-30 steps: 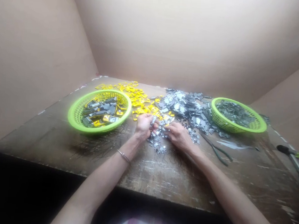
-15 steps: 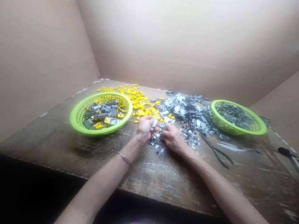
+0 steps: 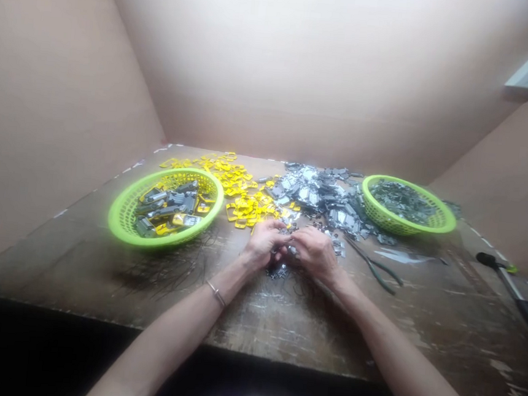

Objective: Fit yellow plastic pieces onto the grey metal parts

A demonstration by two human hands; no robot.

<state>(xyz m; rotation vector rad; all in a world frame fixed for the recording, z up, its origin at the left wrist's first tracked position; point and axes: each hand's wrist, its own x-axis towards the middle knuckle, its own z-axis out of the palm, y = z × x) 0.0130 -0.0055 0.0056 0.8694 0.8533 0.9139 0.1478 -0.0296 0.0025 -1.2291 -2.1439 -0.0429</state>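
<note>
My left hand (image 3: 264, 243) and my right hand (image 3: 315, 252) meet fingertip to fingertip over a small heap of grey metal parts (image 3: 280, 268) in the middle of the worn table (image 3: 282, 310). Both hands have curled fingers pinching small pieces between them; what exactly they hold is hidden by the fingers. A pile of yellow plastic pieces (image 3: 240, 199) lies just beyond my left hand. A larger spread of grey metal parts (image 3: 319, 197) lies beyond my right hand.
A green basket (image 3: 123, 216) at the left holds grey and yellow assembled pieces. A second green basket (image 3: 442, 223) at the right holds grey parts. Pliers (image 3: 378, 266) lie right of my hands, a dark-handled tool (image 3: 510, 287) near the right edge. Cardboard walls surround the table.
Both hands came together, nearer to me, over the small grey heap. The left hand turned from an upright grip on a grey part to palm down. The camera view shifted a little.
</note>
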